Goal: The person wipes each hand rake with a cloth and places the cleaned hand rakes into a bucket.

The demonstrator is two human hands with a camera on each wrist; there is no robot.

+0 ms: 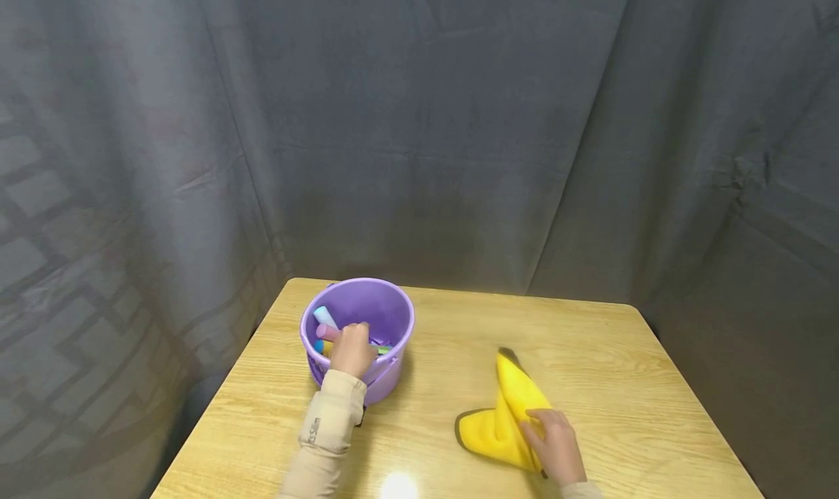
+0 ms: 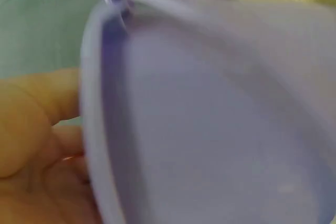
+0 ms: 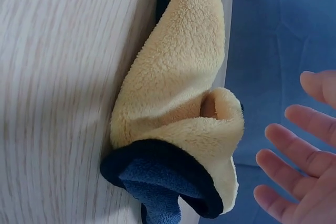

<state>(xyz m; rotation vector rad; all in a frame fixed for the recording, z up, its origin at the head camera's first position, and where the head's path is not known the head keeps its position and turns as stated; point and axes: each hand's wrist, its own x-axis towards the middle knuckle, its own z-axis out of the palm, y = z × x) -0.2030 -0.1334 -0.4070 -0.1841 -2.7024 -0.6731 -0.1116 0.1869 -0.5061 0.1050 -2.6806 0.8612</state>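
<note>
My left hand [image 1: 353,350] reaches over the near rim of a purple bucket [image 1: 360,391]. Its fingertips are hidden inside, so what they hold, if anything, does not show. Several thick coloured sticks lie in the bucket, among them a pale blue stick [image 1: 324,317] and a pink stick [image 1: 326,332]. In the left wrist view, the bucket's wall [image 2: 210,129] covers the fingers' ends. On the right lies a crumpled yellow towel [image 1: 518,390] with a dark border and a blue underside [image 3: 157,187]. My right hand [image 1: 556,441] is beside it, fingers extended and spread, holding nothing.
Both things stand on a wooden table [image 1: 446,339], the bucket near its far left corner. Grey curtains [image 1: 419,156] hang behind the table and along both sides. A bright glare spot shows at the front of the tabletop.
</note>
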